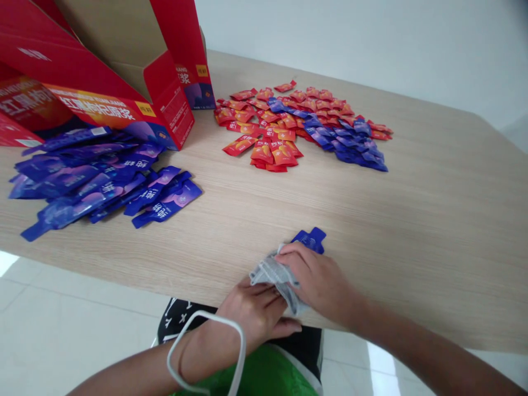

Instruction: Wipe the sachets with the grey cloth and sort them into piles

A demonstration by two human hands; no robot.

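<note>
My right hand (317,280) presses a crumpled grey cloth (270,272) onto a blue sachet (310,238) near the table's front edge; its fingers are curled on the cloth. My left hand (251,313) lies just left of it, fingers closed on the lower part of the same cloth. Only the sachet's top end shows past my right hand. A white cable (206,352) loops around my left wrist.
A pile of blue sachets (99,179) lies at the left beside an opened red carton (111,71). A mixed heap of red and blue sachets (305,124) sits at the table's far middle. The wooden table (433,220) stretches to the right.
</note>
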